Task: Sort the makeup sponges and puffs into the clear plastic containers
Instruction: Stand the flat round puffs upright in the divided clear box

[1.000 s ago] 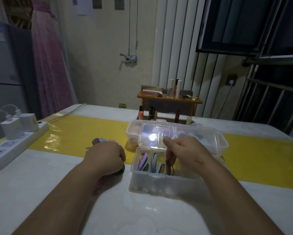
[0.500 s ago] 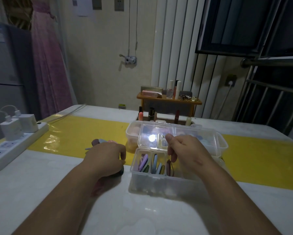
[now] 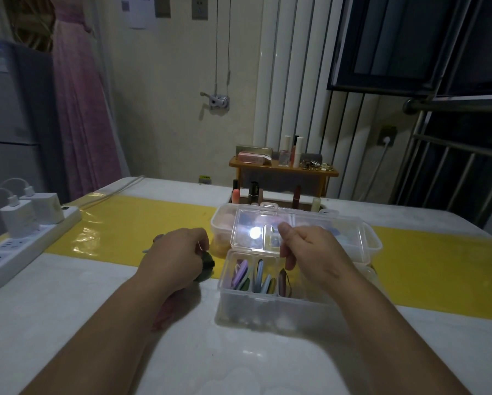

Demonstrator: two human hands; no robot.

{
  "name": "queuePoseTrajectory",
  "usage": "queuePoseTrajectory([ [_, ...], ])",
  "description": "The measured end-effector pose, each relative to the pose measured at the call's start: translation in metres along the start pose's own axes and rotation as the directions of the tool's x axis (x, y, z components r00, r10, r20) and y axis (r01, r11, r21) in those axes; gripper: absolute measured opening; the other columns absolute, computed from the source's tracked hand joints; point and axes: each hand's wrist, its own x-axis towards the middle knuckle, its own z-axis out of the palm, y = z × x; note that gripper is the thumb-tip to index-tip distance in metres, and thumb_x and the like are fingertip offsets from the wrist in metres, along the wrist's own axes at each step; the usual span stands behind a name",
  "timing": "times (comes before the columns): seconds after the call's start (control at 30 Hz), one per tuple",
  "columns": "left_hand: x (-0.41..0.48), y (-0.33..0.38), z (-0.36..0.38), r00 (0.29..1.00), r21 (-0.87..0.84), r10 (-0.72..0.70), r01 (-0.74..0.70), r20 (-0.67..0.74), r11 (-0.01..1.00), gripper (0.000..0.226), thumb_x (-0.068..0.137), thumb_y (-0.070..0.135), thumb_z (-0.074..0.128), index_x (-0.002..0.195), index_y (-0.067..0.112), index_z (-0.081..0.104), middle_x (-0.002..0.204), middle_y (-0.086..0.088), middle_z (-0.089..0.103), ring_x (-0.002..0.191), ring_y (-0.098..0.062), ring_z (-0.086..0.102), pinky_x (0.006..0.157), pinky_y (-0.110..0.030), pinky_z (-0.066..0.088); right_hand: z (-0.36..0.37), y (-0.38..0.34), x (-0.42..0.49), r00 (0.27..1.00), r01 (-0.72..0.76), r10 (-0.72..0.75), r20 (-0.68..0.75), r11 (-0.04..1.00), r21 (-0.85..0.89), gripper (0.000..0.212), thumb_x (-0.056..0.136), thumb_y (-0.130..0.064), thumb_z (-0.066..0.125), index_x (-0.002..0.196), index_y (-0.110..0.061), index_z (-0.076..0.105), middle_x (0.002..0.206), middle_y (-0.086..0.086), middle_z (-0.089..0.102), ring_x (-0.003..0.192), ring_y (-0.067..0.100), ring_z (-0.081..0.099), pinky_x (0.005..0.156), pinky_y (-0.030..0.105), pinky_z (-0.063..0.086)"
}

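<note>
Found flat soft puffs [image 3: 240, 273] in purple, green, blue and mauve standing on edge in the front compartments of a clear hard-plastic box [image 3: 267, 306] near the table's front edge; saw its hinged lid [image 3: 338, 232] raised upright, with one patch washed out by lamp glare.

Noted the right hand [image 3: 316, 252] over that box, fingers curled downward, thumb up against the lid; could not tell whether anything was pinched, a thin loop beside the mauve puff being too faint to read.

Noted the left hand [image 3: 173, 258] just left of the box, fingers clamped round a dark green rounded sponge [image 3: 207, 265]; could see only its right edge past the knuckles.

Made out a second clear plastic tub [image 3: 219, 220] behind the lid, with peach and pink sponges [image 3: 223, 240] blurred through its wall; lost most of its length behind lid and hand.

Caught a pink blur under the left wrist and a greyish shape behind the knuckles; could not name either.

Beyond: a smooth white tabletop [image 3: 68, 323] crossed by a glossy yellow strip [image 3: 125, 223]; a white power strip [image 3: 16, 252] carrying two white chargers [image 3: 25, 216], cut off at the left edge; a small wooden shelf [image 3: 284, 171] crowded with bottles and lipsticks, too small to sort; pink cloth [image 3: 79, 109] hanging at the far left.
</note>
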Motion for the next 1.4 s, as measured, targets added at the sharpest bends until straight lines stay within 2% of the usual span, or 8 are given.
queuePoseTrajectory([
  [0.27,0.002,0.004,-0.004,0.987,-0.199,-0.016,-0.017,-0.162,0.98,0.03,0.075,-0.006,0.05,0.075,0.024,0.053,0.082,-0.002,0.051,0.079,-0.024,0.047,0.063,-0.034,0.033,0.0,-0.002,-0.001,1.0,-0.018,0.017,0.022,0.999,0.029,0.055,0.1,-0.051,0.036,0.071,-0.016,0.066,0.068,0.003,0.067,0.074,0.021,0.063,0.085,0.046,0.052],
  [0.5,-0.002,0.012,-0.003,0.935,-0.251,0.052,-0.147,-0.351,0.957,0.016,0.08,0.001,0.057,0.085,0.012,0.066,0.08,0.001,0.056,0.078,-0.02,0.052,0.063,-0.024,0.039,0.0,0.001,0.0,0.999,0.037,-0.036,0.035,0.999,-0.016,0.018,0.093,-0.037,0.06,0.083,-0.024,0.066,0.077,-0.004,0.065,0.078,0.015,0.062,0.079,0.045,0.056],
  [0.67,-0.008,0.02,-0.004,0.896,-0.349,0.031,-0.204,-0.442,0.914,0.015,0.074,0.017,0.055,0.08,0.022,0.068,0.066,0.018,0.055,0.064,-0.018,0.055,0.059,-0.04,0.05,0.001,0.0,0.0,0.992,0.092,-0.088,0.09,0.995,-0.044,0.007,0.094,-0.032,0.062,0.101,-0.032,0.062,0.089,-0.018,0.06,0.08,0.007,0.058,0.078,0.032,0.056],
  [0.83,-0.007,0.026,-0.001,0.952,-0.633,-0.109,-0.102,-0.287,0.767,0.011,0.078,0.026,0.067,0.081,0.034,0.074,0.058,0.008,0.06,0.06,-0.031,0.059,0.063,-0.053,0.056,0.002,-0.002,0.0,0.978,0.13,-0.122,0.17,0.991,-0.038,0.02,0.098,-0.031,0.056,0.114,-0.043,0.055,0.102,-0.028,0.057,0.091,0.005,0.059,0.082,0.028,0.055],
  [1.0,-0.009,0.037,0.003,0.979,-0.703,-0.076,-0.083,-0.191,0.706,0.029,0.087,0.0,0.066,0.077,0.027,0.071,0.056,0.02,0.061,0.052,-0.002,0.047,0.051,-0.014,0.04,0.002,-0.004,-0.001,0.969,0.148,-0.158,0.19,0.987,0.067,0.03,0.101,-0.027,0.051,0.107,-0.056,0.052,0.112,-0.022,0.062,0.103,-0.003,0.057,0.084,0.02,0.048],
  [1.07,-0.008,0.039,0.005,0.983,-0.742,-0.082,-0.066,-0.162,0.667,0.028,0.087,-0.001,0.066,0.078,0.024,0.071,0.056,0.021,0.061,0.053,0.001,0.049,0.051,-0.01,0.038,0.002,-0.004,-0.001,0.967,0.157,-0.168,0.194,0.985,0.073,0.033,0.101,-0.026,0.052,0.103,-0.058,0.054,0.109,-0.027,0.061,0.103,-0.006,0.056,0.082,0.017,0.046],
  [1.23,-0.009,0.041,0.007,0.987,-0.798,-0.074,-0.073,-0.146,0.599,0.029,0.087,0.001,0.068,0.075,0.027,0.073,0.066,0.012,0.067,0.064,-0.001,0.056,0.058,-0.012,0.044,0.0,-0.003,0.0,0.972,0.156,-0.172,0.161,0.982,0.107,0.031,0.099,-0.023,0.055,0.097,-0.053,0.063,0.099,-0.034,0.059,0.096,-0.019,0.052,0.079,0.011,0.041],
  [1.4,-0.01,0.041,0.008,0.993,-0.802,-0.027,-0.078,-0.117,0.593,0.029,0.088,0.001,0.067,0.08,0.029,0.073,0.069,0.009,0.066,0.067,-0.009,0.056,0.06,-0.018,0.046,0.001,-0.001,0.0,0.98,0.173,-0.182,0.078,0.979,0.107,0.028,0.097,-0.022,0.059,0.093,-0.049,0.066,0.092,-0.023,0.065,0.09,-0.003,0.056,0.076,0.021,0.046],
])
